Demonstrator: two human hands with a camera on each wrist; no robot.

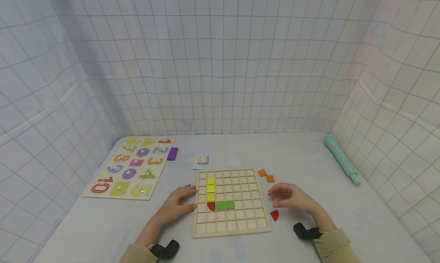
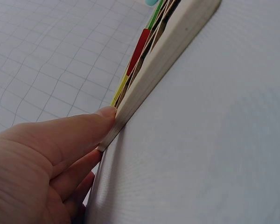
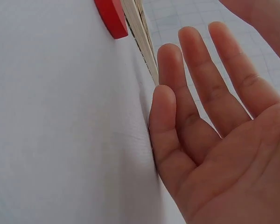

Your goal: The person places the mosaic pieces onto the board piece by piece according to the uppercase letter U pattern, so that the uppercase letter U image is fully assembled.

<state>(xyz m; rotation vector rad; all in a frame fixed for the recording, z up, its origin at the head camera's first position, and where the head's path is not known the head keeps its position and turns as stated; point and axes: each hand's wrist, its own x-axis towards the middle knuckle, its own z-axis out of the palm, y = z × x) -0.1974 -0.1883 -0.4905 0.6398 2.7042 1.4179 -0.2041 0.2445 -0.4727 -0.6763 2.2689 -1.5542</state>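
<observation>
A wooden grid board (image 1: pixel 240 213) lies flat in front of me. Three yellow squares (image 1: pixel 211 189) run down one column, with a red quarter-round piece (image 1: pixel 211 206) below them and two green squares (image 1: pixel 225 205) beside it. My left hand (image 1: pixel 175 205) touches the board's left edge with thumb and fingertips, fingers fairly straight; the left wrist view shows the thumb at the rim. To the right of the board my right hand (image 1: pixel 292 196) hovers with relaxed, parted fingers and holds nothing. Just below it lies a loose red quarter-round piece (image 1: pixel 274 215), also in the right wrist view.
Two orange squares (image 1: pixel 266 176) lie off the board's upper right. Behind the board is a small pattern card (image 1: pixel 203 161). A number puzzle board (image 1: pixel 128 169) lies at left, with a purple block (image 1: pixel 173 154) by it. A mint-green stick-shaped thing (image 1: pixel 342 159) lies far right.
</observation>
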